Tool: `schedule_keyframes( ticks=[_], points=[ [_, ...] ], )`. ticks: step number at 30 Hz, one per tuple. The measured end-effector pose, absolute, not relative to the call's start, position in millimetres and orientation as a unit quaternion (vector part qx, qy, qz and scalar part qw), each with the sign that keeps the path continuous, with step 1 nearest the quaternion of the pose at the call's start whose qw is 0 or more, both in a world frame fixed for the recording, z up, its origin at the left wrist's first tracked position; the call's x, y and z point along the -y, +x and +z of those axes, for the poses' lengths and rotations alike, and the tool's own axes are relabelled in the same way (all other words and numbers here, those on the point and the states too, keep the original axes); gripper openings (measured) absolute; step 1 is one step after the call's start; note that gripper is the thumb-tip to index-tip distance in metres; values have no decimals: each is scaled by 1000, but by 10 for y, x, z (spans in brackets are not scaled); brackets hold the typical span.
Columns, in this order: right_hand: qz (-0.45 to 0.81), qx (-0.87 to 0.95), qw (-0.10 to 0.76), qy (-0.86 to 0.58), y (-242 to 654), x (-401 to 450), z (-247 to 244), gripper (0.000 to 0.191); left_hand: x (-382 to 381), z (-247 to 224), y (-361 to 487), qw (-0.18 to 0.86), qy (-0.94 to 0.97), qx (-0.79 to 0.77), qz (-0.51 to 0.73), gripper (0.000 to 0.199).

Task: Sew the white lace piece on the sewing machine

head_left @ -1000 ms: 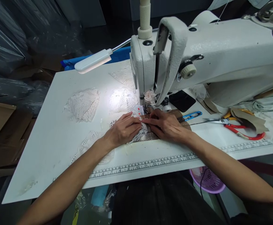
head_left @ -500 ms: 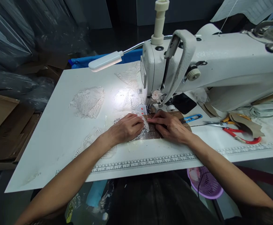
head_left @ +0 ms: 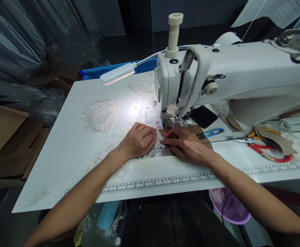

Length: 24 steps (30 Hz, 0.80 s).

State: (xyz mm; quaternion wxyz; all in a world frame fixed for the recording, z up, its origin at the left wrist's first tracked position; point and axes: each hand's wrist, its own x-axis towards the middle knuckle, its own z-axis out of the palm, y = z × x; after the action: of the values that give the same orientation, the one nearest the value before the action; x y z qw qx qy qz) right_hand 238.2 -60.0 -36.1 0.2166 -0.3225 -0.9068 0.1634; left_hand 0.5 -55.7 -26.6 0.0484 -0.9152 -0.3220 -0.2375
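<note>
A white sewing machine (head_left: 180, 85) stands over the table, its needle and presser foot just beyond my hands. My left hand (head_left: 139, 140) is closed on a piece of white lace (head_left: 153, 150), its fingers bent over the fabric. From the right, my right hand (head_left: 184, 142) meets the same lace, index finger stretched to its edge and the other fingers curled; its thumb is mostly hidden. Under both lies a brown plate (head_left: 194, 130) set in front of the needle. More lace pieces (head_left: 100, 115) lie to the left, and one rests partly under my left forearm.
Blue thread snips (head_left: 213, 132) and red-handled scissors (head_left: 268, 156) lie to the right, near a black phone (head_left: 203, 116). A printed ruler (head_left: 160, 183) runs along the front edge. A lamp (head_left: 118, 73) hangs above. Cardboard boxes (head_left: 6, 130) stand at left, a purple basket (head_left: 230, 209) below.
My right index finger has come down onto the lace edge, a little nearer to me. The left hand keeps its hold. The whole view has shifted slightly.
</note>
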Motion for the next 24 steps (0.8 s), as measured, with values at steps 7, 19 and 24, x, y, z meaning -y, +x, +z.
schedule_keyframes(
  ticks=[7,19,24],
  points=[
    [171,907,212,-323,2389,598,-342,31,554,-303,-12,58,-928,314,-191,18],
    [161,907,224,-317,2392,607,-353,31,601,-285,9,51,-924,339,-171,20],
    [136,916,215,-309,2381,618,-355,31,641,-268,71,13,-908,389,-157,30]
  ],
)
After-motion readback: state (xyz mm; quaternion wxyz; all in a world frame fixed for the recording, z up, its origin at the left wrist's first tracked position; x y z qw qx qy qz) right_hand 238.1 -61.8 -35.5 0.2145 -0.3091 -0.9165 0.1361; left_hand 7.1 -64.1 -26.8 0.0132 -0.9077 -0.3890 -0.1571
